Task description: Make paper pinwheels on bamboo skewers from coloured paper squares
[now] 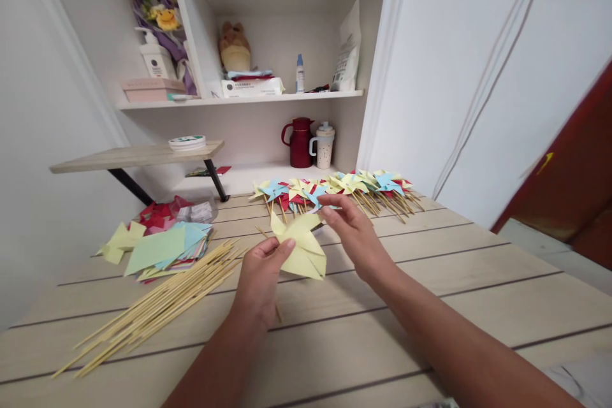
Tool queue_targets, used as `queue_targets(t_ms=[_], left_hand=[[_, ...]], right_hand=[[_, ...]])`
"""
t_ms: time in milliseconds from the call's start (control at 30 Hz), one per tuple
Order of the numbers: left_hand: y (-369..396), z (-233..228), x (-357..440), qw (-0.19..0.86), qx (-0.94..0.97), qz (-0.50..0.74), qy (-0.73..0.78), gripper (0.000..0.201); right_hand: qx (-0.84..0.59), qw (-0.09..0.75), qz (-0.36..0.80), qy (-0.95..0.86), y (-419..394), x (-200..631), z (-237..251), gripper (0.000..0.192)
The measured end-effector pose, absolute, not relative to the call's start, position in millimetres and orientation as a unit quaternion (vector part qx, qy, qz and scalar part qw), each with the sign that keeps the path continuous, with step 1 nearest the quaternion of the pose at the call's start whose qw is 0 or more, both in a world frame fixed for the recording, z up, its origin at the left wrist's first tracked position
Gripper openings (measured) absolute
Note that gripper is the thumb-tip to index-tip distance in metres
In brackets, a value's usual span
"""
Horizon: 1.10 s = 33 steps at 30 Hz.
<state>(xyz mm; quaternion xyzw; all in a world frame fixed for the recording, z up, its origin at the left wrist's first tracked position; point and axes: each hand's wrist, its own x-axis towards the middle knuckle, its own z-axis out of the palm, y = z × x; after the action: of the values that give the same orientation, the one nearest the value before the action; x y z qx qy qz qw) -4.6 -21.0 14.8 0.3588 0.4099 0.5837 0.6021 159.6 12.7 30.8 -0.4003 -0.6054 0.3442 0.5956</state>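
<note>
Hands raised over table: left (261, 268) pinches yellow pinwheel (301, 247), right (351, 229) fingering top.

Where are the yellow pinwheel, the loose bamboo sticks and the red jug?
yellow pinwheel (302, 248): head view, on its folded centre.
bamboo sticks (157, 306): head view, mid-bundle.
red jug (301, 143): head view, on its body.

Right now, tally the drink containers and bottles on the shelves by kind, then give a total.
Red jug: 1
Lidded mug: 1
Pump bottle: 1
Small blue-capped bottle: 1
Total: 4
</note>
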Motion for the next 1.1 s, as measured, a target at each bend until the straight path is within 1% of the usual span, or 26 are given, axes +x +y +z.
queue_targets(t_ms=[67, 167, 233, 267, 467, 600, 800, 867, 933, 1000, 1033, 1100], left_hand=[[-21.2, 18.7, -6.7, 0.595, 0.338, 0.608, 0.402, 0.033], [-21.3, 22.4, -9.0, 0.591, 0.326, 0.626, 0.391, 0.034], [-21.0, 22.9, -9.6, 0.593, 0.332, 0.622, 0.388, 0.034], [-20.8, 22.6, -9.7, 0.596, 0.336, 0.617, 0.389, 0.035], [-20.9, 19.4, -8.9, 0.594, 0.349, 0.607, 0.396, 0.034], [-21.6, 17.5, -7.5, 0.58, 0.362, 0.6, 0.415, 0.031], [-24.5, 15.4, -2.4, 0.557, 0.392, 0.596, 0.425, 0.029], [-24.4, 16.2, -2.2, 0.562, 0.38, 0.6, 0.424, 0.029], [-22.1, 17.3, -4.8, 0.583, 0.347, 0.603, 0.419, 0.028], [-17.7, 17.8, -10.5, 0.602, 0.305, 0.611, 0.414, 0.026], [-15.2, 17.9, -14.1, 0.605, 0.286, 0.618, 0.413, 0.025], [-11.3, 18.2, -21.1, 0.6, 0.262, 0.636, 0.408, 0.022]], right_hand=[[-0.418, 0.597, 0.385, -0.566, 14.2, 163.0, 32.2, 0.024], [-0.424, 0.524, 0.504, -0.54, 14.4, 162.7, 31.6, 0.032], [-0.41, 0.478, 0.551, -0.548, 13.0, 159.9, 30.5, 0.037], [-0.401, 0.468, 0.558, -0.556, 12.0, 158.2, 30.2, 0.037], [-0.399, 0.464, 0.519, -0.597, 4.3, 150.0, 33.8, 0.025], [-0.384, 0.439, 0.527, -0.619, 1.7, 144.8, 30.2, 0.028], [-0.443, 0.457, 0.471, -0.61, 5.2, 142.1, 20.8, 0.031], [-0.433, 0.455, 0.465, -0.624, 5.4, 143.1, 21.3, 0.033], [-0.398, 0.472, 0.464, -0.636, 5.0, 145.1, 23.2, 0.029], [-0.355, 0.505, 0.453, -0.643, 4.7, 148.5, 25.8, 0.02], [-0.337, 0.52, 0.439, -0.651, 4.9, 150.8, 27.4, 0.02], [-0.312, 0.533, 0.383, -0.687, 5.5, 156.0, 30.9, 0.027]])
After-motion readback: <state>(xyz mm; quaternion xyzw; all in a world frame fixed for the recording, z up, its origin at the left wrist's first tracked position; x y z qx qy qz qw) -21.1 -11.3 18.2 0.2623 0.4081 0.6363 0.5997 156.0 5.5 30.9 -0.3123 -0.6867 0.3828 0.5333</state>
